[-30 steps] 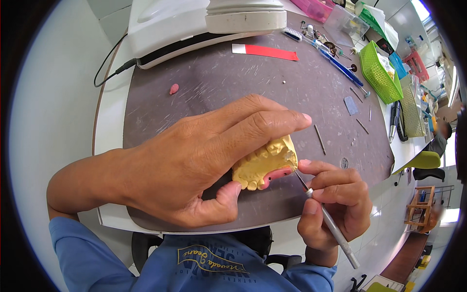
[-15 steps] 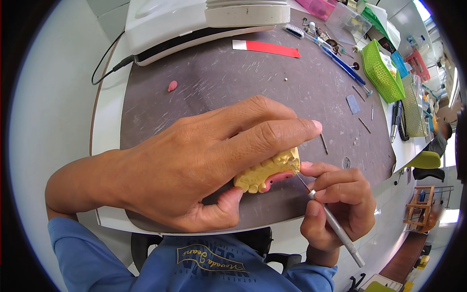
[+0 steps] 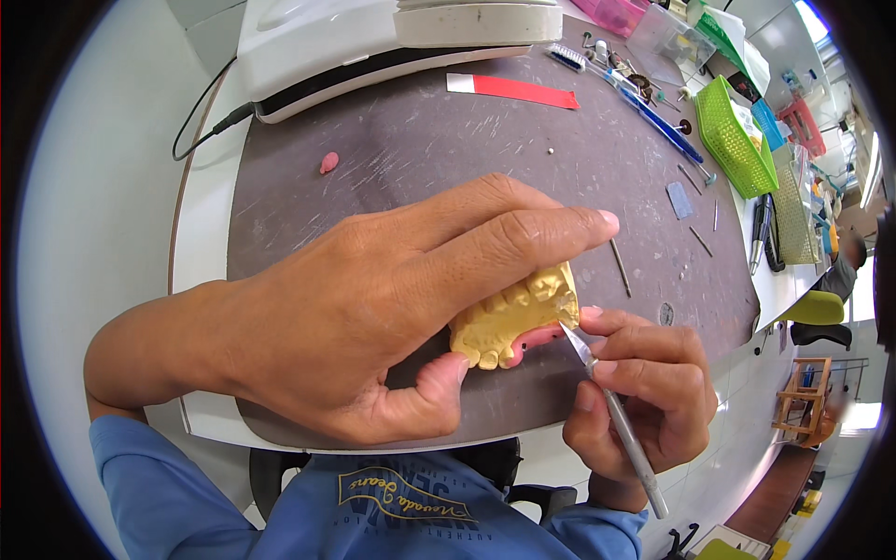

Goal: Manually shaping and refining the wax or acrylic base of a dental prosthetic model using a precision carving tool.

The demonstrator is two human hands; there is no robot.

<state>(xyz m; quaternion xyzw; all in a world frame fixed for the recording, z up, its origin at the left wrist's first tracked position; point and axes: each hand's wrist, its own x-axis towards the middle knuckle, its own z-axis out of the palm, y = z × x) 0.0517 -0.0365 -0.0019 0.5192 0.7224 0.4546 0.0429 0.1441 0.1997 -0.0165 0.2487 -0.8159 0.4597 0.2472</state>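
Observation:
A yellow plaster dental model (image 3: 504, 322) with teeth sits under my left hand (image 3: 373, 308). My left thumb presses its near left end, and my fingers arch over its far side. Along the model's near right edge runs a strip of pink wax (image 3: 538, 342) with small dark spots. My right hand (image 3: 649, 392) pinches a craft knife (image 3: 627, 439) by its silver handle, like a pen. The blade's tip meets the model's right end, next to the pink wax. My right index fingertip rests at the model's right side.
A white machine (image 3: 322, 56) stands at the far left. On the brown mat (image 3: 308, 205) lie a pink lump (image 3: 329, 162), a red-and-white strip (image 3: 523, 91) and several thin metal burs (image 3: 620, 268). A toothbrush (image 3: 566, 56), blue pen (image 3: 665, 129) and green basket (image 3: 735, 136) are at the far right.
The knife has turned in my right hand, so the flat of its blade shows and its handle end has swung left. My left hand and the model have barely moved.

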